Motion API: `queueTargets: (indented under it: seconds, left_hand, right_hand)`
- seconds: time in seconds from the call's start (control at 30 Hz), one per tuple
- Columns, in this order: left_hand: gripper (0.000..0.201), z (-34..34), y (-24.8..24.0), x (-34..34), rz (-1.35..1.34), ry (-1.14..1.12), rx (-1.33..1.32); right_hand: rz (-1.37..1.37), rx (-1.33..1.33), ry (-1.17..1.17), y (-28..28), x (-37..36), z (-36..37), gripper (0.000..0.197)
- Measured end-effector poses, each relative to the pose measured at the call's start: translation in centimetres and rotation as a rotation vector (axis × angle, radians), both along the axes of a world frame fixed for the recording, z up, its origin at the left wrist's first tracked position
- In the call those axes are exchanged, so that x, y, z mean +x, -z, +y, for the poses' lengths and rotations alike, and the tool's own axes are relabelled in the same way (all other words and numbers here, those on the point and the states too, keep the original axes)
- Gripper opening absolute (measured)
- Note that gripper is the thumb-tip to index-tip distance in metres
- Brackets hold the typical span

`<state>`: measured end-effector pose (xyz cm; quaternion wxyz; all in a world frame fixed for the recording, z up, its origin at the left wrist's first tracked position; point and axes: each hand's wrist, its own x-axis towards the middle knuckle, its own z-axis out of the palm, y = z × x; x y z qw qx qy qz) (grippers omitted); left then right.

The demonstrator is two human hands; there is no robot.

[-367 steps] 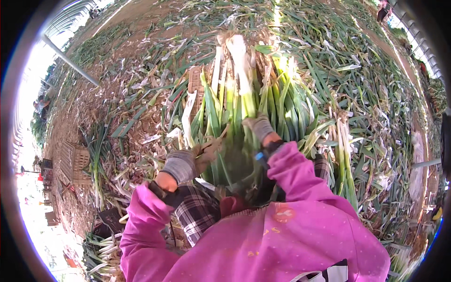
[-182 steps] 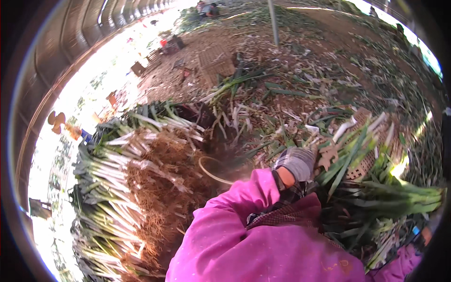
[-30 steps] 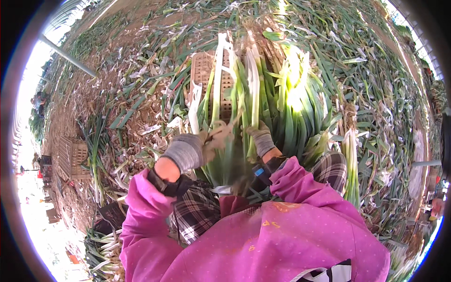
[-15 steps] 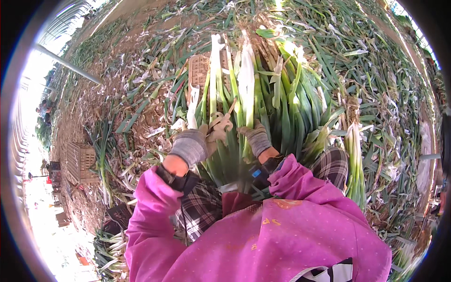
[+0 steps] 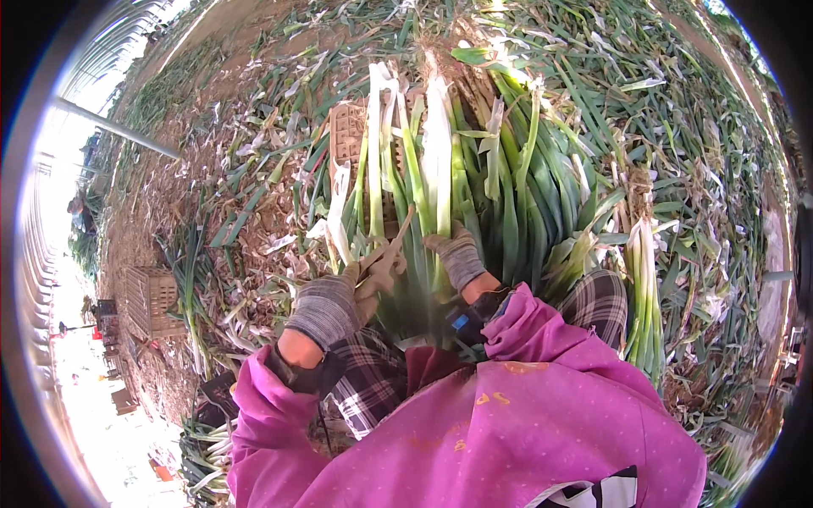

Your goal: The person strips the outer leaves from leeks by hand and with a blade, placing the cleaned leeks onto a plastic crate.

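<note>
From where I operate, I see the right hand (image 5: 460, 256) closed round the green shank of a leek (image 5: 438, 135), whose white end points away, beyond that hand. The left hand (image 5: 326, 306) is just left of more green shanks, by a tan, ragged piece (image 5: 385, 264); I can't tell whether that is dry leaf or worn glove, nor whether those fingers grip anything. I'd hold the leek snug but not hard with the right hand, since the shank would probably bruise or slip if squeezed. I'd have the left fingers work close to the right ones, so any pull runs along the stalk rather than across it. The white stems over the crate (image 5: 347, 131), ahead of the left hand, lie close together, so I'd separate one before pulling.
</note>
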<state>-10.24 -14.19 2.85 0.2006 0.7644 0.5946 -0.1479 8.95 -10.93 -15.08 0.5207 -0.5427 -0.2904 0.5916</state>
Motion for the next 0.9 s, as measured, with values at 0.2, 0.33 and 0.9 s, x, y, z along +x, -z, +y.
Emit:
queueTargets:
  seconds: [0.2, 0.33, 0.9]
  left_hand:
    - [0.045, 0.7, 1.2, 0.8, 0.011, -0.071, 0.129]
    - [0.054, -0.3, 1.0, 1.9, -0.003, -0.02, 0.075]
    - [0.057, 15.9, 5.1, 5.8, -0.025, -0.161, 0.176]
  right_hand:
    - [0.028, -0.033, -0.018, -2.0, -0.4, -0.4, 0.035]
    - [0.02, -0.053, 0.006, -2.2, 0.5, -0.5, 0.036]
    - [-0.028, 0.039, 0.034, 2.4, -0.9, -1.9, 0.029]
